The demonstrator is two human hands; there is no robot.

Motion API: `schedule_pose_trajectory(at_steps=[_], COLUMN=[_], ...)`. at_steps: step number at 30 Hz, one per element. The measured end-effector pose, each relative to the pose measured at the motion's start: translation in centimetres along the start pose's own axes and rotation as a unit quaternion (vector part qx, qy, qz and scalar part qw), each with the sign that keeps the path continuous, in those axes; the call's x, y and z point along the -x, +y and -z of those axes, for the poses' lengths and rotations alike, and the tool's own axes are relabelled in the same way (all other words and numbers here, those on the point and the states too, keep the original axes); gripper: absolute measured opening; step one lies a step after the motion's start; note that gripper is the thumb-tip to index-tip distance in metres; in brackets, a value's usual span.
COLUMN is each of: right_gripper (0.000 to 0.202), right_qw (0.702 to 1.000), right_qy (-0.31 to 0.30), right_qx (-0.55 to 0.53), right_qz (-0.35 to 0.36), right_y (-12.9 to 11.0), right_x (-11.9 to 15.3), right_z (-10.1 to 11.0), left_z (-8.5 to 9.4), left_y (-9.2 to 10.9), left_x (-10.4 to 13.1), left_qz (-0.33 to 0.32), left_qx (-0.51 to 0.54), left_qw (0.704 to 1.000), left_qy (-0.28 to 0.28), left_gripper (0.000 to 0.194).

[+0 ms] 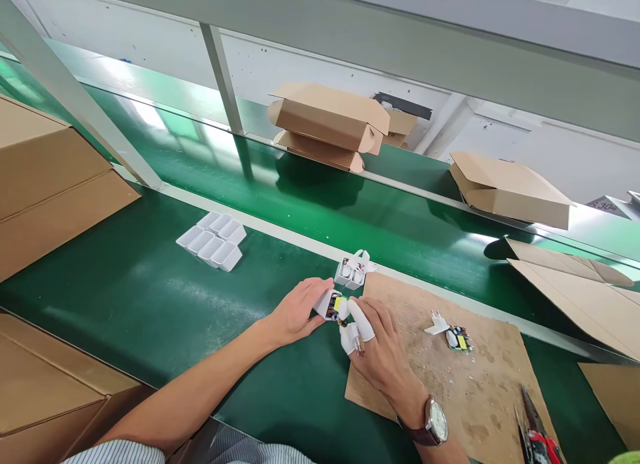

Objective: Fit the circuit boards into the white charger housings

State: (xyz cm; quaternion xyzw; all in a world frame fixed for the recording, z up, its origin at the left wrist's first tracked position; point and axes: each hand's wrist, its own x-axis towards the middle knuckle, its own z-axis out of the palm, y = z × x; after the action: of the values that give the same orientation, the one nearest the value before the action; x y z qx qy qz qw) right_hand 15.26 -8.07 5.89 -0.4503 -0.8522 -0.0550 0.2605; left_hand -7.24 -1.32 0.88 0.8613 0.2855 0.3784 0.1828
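Note:
My left hand (303, 311) is closed round a white plastic housing (324, 304), whose open side faces right. At that opening sits a small circuit board (337, 307) with a yellow component, partly inside. My right hand (377, 337), with white covers on thumb and forefinger, pinches the board's right end and a white plug piece with metal pins (356, 337). Just behind the hands are white housings with parts in them (351, 272). Another circuit board (459, 339) lies beside a white plug piece (437, 324) on the cardboard sheet (480, 397) at the right.
White empty housings (213, 241) stand in rows at the left. Red-handled pliers (537, 431) and another tool lie at the lower right. Cardboard boxes (45, 184) flank the green bench (125, 284); more boxes (330, 121) rest behind, below a metal frame.

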Motion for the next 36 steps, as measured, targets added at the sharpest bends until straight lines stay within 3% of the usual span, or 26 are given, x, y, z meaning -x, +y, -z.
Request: schedule_pose_trajectory(at_steps=[17, 28, 36], right_gripper=[0.08, 0.076, 0.054], right_qw=[0.999, 0.998, 0.987], right_qy=[-0.031, -0.037, -0.037], right_qx=[-0.016, -0.032, -0.148], right_qz=[-0.026, -0.028, -0.052], right_y=[-0.2, -0.3, 0.9], right_x=[0.0, 0.3, -0.1], right_z=[0.5, -0.1, 0.6], left_z=[-0.7, -0.5, -0.7], left_y=[-0.3, 0.3, 0.7], left_x=[0.5, 0.3, 0.6], left_qz=[0.016, 0.07, 0.107], left_qx=[0.007, 0.012, 0.195], left_qw=[1.0, 0.996, 0.971], left_qy=[0.004, -0.055, -0.086], left_gripper=[0.076, 0.075, 0.077])
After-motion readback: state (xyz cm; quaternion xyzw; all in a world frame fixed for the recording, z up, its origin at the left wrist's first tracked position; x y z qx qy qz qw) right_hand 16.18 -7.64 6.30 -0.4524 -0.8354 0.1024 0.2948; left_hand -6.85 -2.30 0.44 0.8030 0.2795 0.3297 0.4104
